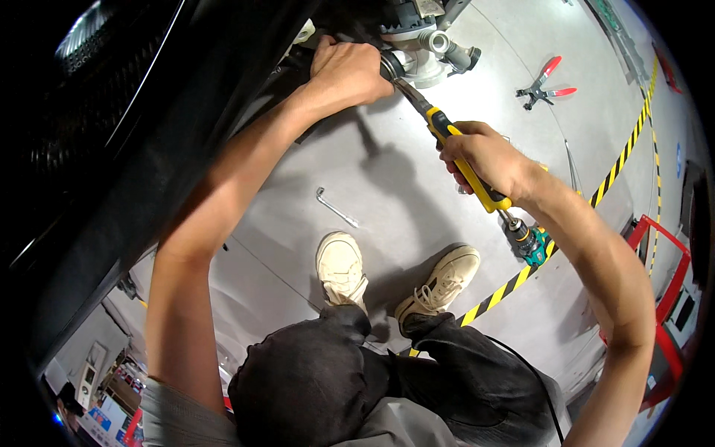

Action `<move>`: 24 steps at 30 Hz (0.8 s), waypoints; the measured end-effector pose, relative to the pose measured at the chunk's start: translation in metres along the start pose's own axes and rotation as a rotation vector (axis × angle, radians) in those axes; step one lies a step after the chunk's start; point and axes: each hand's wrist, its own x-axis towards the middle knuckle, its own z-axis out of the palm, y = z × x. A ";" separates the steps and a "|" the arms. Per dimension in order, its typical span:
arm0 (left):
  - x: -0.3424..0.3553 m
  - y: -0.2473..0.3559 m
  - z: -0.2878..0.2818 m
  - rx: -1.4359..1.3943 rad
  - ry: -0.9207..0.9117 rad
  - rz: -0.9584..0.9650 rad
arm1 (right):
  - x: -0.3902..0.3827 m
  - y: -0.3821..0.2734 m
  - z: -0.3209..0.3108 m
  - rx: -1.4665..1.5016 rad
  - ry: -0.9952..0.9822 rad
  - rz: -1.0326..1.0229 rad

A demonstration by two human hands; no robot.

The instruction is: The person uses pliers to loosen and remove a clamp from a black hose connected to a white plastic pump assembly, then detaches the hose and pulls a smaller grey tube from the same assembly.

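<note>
My right hand (484, 160) grips long yellow-and-black pliers (447, 130). Their metal jaws reach a dark round band (389, 65) on a pale metal assembly (424, 59) at the top centre. Beside the jaws, my left hand (346, 73) is closed at the dark parts under the edge of the black bodywork (89, 186); what its fingers hold is hidden.
Red-handled pliers (551, 93), an L-shaped wrench (339, 208) and a teal drill (532, 242) lie on the grey floor (275, 231). Yellow-black striped tape (618, 164) runs across it on the right. A red metal frame (663, 231) stands at the far right.
</note>
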 end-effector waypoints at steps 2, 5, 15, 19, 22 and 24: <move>0.000 0.003 0.000 -0.003 0.013 -0.002 | -0.001 -0.011 -0.005 0.015 -0.027 0.074; 0.001 0.003 0.008 0.006 0.080 -0.012 | -0.009 -0.035 -0.001 0.071 0.028 0.201; 0.005 0.019 0.019 0.089 0.179 -0.042 | -0.013 -0.070 -0.021 -0.162 0.048 0.297; 0.000 0.009 0.019 0.045 0.225 -0.084 | 0.002 -0.039 -0.015 -0.077 -0.045 0.194; 0.004 0.011 0.010 -0.002 0.100 -0.064 | 0.006 -0.009 -0.012 -0.031 -0.018 0.080; 0.006 0.009 0.007 -0.017 0.043 -0.050 | 0.012 0.012 -0.007 -0.011 -0.006 -0.001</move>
